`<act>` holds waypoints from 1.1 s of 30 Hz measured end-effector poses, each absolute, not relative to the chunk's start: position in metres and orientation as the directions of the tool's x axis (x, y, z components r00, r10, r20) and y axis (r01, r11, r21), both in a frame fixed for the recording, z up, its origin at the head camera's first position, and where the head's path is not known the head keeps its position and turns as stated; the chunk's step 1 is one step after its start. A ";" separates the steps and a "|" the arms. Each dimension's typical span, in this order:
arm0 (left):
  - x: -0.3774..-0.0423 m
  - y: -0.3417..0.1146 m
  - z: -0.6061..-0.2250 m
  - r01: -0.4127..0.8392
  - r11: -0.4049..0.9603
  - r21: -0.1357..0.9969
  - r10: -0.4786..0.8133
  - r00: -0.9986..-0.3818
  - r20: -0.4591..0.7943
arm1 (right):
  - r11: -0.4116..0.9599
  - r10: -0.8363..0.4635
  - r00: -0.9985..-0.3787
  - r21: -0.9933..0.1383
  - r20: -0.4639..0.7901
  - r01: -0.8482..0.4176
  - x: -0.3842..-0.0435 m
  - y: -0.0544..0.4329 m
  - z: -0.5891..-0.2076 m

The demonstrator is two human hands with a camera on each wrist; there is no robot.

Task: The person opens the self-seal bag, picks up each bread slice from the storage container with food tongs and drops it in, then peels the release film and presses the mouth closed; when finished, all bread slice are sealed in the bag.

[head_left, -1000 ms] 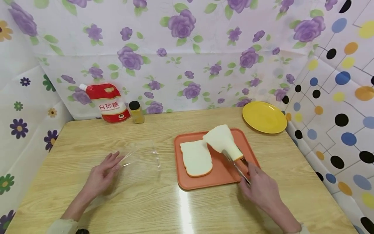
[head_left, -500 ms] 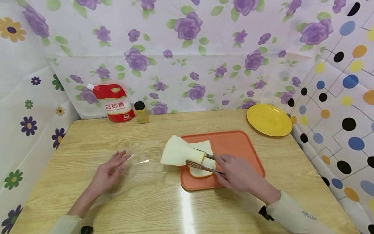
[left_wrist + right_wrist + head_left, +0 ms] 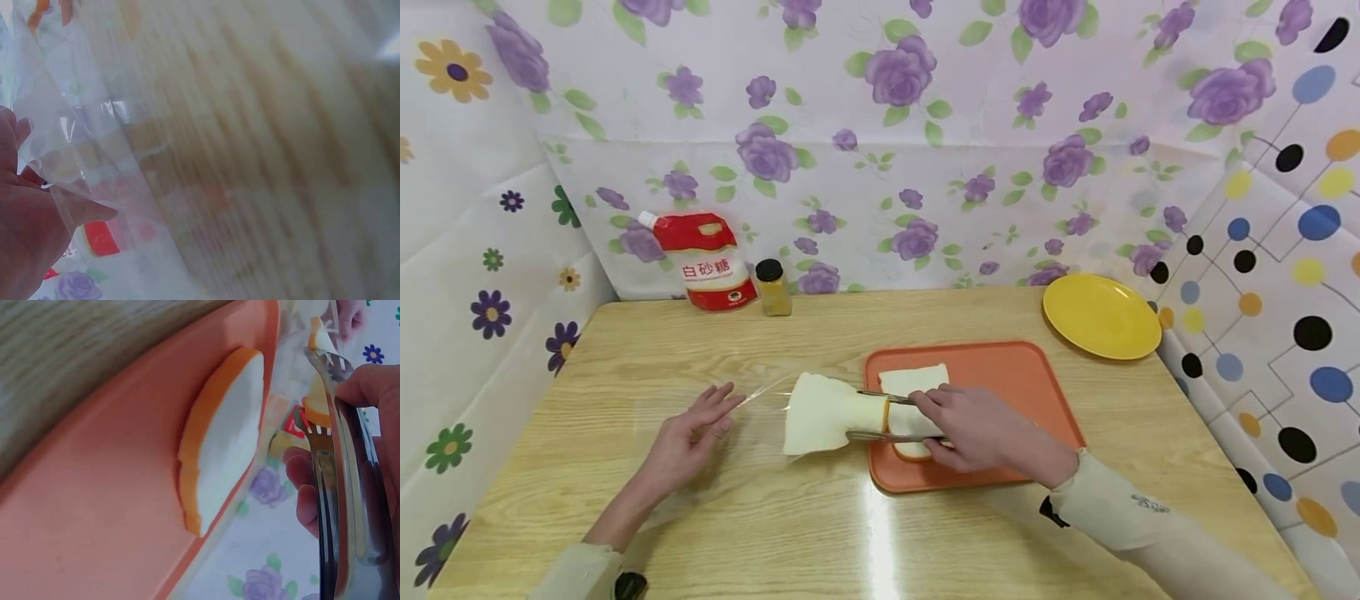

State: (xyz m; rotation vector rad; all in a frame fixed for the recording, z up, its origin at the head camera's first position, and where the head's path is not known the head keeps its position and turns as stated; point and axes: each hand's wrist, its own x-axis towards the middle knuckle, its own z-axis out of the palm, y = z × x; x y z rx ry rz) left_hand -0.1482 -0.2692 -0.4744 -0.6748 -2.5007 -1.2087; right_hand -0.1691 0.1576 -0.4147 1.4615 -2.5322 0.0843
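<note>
My right hand (image 3: 985,429) grips metal tongs (image 3: 359,506) with fork-like tips. A white bread slice (image 3: 823,412) is clamped between the tips, squeezed narrow at the near end and flaring to the left. It reaches past the left edge of the orange tray (image 3: 1007,367). A second bread slice (image 3: 228,431), with an orange crust, lies flat on that tray under the tongs. My left hand (image 3: 681,442) holds a clear plastic bag (image 3: 112,137) at its edge, thumb and fingers apart along the film. In the head view the clamped slice overlaps the bag's right side.
A red and white sugar pouch (image 3: 711,267) stands at the back left against the flowered wall sheet. Beside it is a small black-capped jar (image 3: 773,287) with yellow contents. A yellow plate (image 3: 1101,317) sits at the back right near the dotted side sheet.
My right hand has carried the clamped bread slice leftward, from over the tray's right part to beyond its left edge, up to the bag. My left hand still holds the bag.
</note>
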 end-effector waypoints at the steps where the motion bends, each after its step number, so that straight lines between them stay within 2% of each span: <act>1: -0.148 -0.269 -0.475 0.524 0.544 0.655 0.286 -0.850 0.442 | 0.497 -0.855 -0.473 0.073 0.212 -0.865 -0.169 0.156 -0.413; 8: -0.147 -0.267 -0.476 0.533 0.561 0.633 0.288 -0.843 0.455 | 0.486 -0.867 -0.463 0.105 0.184 -0.868 -0.166 0.149 -0.405; 20: -0.147 -0.263 -0.477 0.550 0.538 0.639 0.305 -0.833 0.461 | 0.471 -0.880 -0.473 -0.049 0.051 -0.881 -0.187 0.122 -0.408; 25: -0.147 -0.261 -0.475 0.568 0.521 0.637 0.314 -0.822 0.476 | 0.440 -0.895 -0.445 -0.090 0.039 -0.893 -0.194 0.108 -0.410; 33: -0.146 -0.252 -0.470 0.596 0.500 0.628 0.323 -0.801 0.503 | 0.383 -0.921 -0.387 -0.063 0.049 -0.921 -0.200 0.085 -0.408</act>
